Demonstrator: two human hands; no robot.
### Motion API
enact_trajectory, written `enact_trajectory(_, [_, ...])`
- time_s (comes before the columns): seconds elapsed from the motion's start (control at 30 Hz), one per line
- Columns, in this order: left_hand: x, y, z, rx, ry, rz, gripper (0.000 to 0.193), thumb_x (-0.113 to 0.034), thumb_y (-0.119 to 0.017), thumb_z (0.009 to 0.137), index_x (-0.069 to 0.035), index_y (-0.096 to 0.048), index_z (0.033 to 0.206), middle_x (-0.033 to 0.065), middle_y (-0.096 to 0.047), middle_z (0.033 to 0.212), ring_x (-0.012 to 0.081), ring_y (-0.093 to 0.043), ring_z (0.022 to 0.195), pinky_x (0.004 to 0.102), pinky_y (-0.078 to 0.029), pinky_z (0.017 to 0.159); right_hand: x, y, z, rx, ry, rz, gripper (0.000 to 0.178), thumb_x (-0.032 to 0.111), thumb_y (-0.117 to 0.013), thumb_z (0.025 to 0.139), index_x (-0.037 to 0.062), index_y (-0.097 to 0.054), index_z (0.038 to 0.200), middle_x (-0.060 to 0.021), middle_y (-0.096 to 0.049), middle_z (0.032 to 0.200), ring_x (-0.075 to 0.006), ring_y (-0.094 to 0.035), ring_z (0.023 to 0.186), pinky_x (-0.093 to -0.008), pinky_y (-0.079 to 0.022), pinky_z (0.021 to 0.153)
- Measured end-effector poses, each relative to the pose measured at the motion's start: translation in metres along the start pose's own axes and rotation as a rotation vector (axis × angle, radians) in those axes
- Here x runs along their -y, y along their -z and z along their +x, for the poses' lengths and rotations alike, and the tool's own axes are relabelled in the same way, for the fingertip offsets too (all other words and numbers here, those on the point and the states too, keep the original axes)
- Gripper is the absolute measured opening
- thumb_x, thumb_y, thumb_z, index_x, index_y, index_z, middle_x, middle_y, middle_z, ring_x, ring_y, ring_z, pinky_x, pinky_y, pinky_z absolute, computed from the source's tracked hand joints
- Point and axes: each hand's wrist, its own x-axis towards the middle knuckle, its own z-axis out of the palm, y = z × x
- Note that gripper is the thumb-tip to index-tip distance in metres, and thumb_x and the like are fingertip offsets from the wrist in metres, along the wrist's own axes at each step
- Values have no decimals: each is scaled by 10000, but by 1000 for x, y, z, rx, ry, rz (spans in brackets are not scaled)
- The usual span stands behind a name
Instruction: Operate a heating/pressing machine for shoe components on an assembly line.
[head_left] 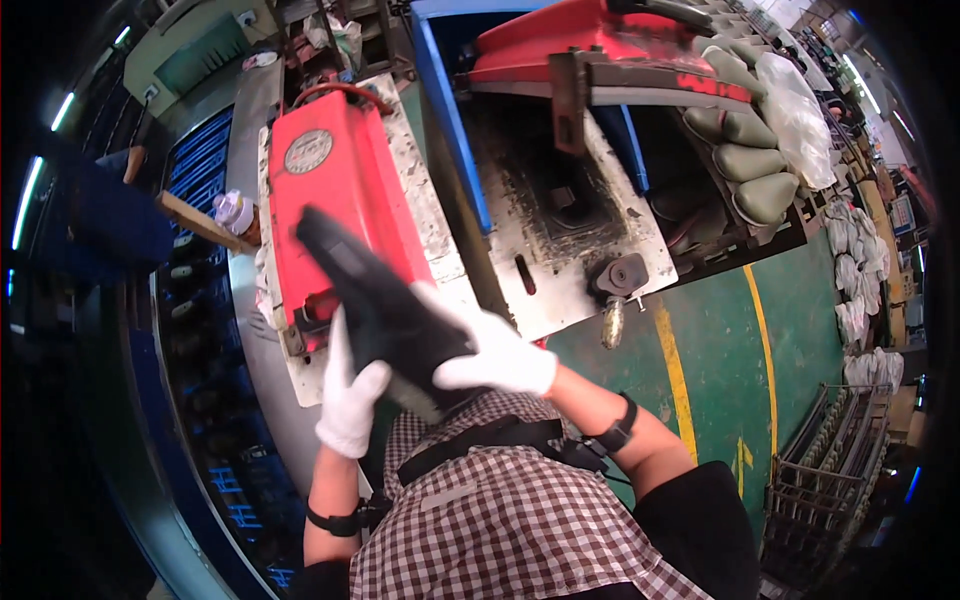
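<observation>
Left hand [348,405]: white glove, fingers clamped on the left side of the black piece.
Right hand [500,358]: white glove, fingers clamped on the right side.
Black piece [375,290]: long, dark and a bit blurry, held between both hands' fingers, with one narrow end poking out past them.
Red box [345,215]: ahead of the fingers, on a worn, pale surface [440,240].
Bottle [235,213]: ahead and to the left of the left fingers.
Green pads [752,165]: well ahead and right of the right fingers.
Checked apron [490,520]: behind the fingers.
</observation>
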Motion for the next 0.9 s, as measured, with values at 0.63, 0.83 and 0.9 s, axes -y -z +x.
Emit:
enact_trajectory(0.63, [-167, -174, 190, 80, -714, 423, 825, -208, -775, 933, -71, -334, 1616, 191, -434, 1592, 325, -429, 1478, 441, -358, 1209, -112, 239, 64, -738, -480, -1351, 735, 555, -765, 776, 302, -606, 1447, -144, -634, 1067, -332, -638, 1009, -469, -490, 840])
enact_trajectory(0.83, [-219, -218, 233, 248, -825, 798, 746, -379, -691, 952, -55, -411, 1562, 230, -514, 1519, 349, -517, 1392, 405, -392, 1174, -110, 244, 59, -685, -546, -1340, 773, 603, -719, 820, 331, -529, 1519, -178, -639, 1167, -353, -651, 1092, -473, -508, 906])
enact_trajectory(0.9, [-233, -230, 246, 447, -776, 792, 691, -358, -677, 957, -50, -447, 1531, 230, -537, 1489, 345, -524, 1379, 403, -409, 1152, -111, 247, 60, -653, -579, -1310, 780, 618, -706, 828, 323, -521, 1526, -192, -637, 1189, -368, -646, 1114, -485, -505, 928])
